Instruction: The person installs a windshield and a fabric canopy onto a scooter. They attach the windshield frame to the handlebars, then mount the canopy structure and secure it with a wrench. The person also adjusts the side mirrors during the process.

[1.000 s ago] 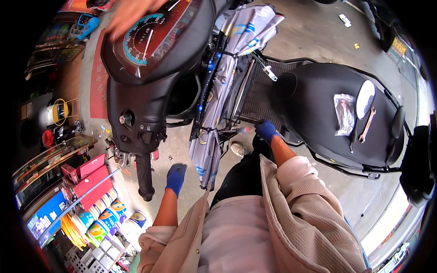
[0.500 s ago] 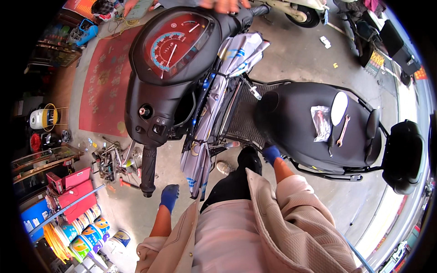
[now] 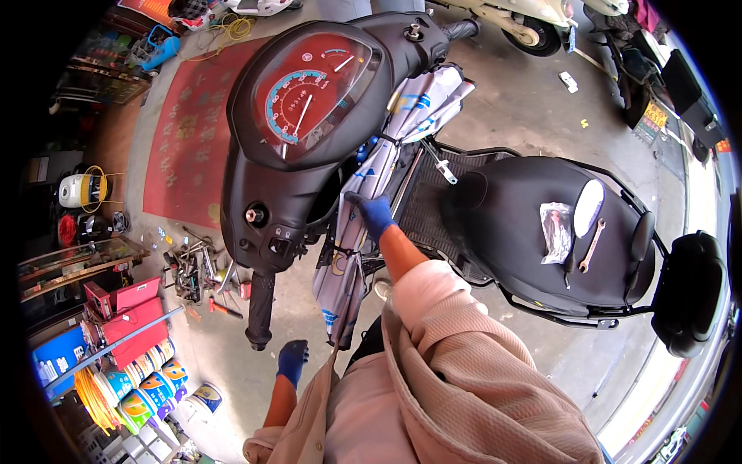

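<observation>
My right hand [image 3: 375, 215], in a blue glove, is closed round a folded silvery-grey umbrella [image 3: 365, 185] with blue and yellow print; the fingers behind the cloth are hidden. The umbrella is tied in a bundle and leans along the scooter's handlebar side. My left hand [image 3: 291, 362], also gloved in blue, hangs empty below the black left handlebar grip [image 3: 260, 313], fingers loosely apart. Ahead is the scooter's dark dashboard [image 3: 309, 97]. On the black seat [image 3: 502, 209] lie a round mirror on a stem [image 3: 589, 209], a wrench [image 3: 593, 246] and a clear plastic bag [image 3: 556, 232].
A black top box [image 3: 688, 294] is behind the seat. Metal parts [image 3: 197, 267] and a red-handled hammer [image 3: 224, 308] lie on the floor at left, beyond them paint buckets [image 3: 147, 390]. A red mat [image 3: 189, 131] lies past the scooter. A cream scooter [image 3: 533, 19] stands at the far right.
My right hand has moved forward and left from beside the seat onto the umbrella. Another person's hands have left the far handlebar, baring a mount there. My left hand has dropped slightly.
</observation>
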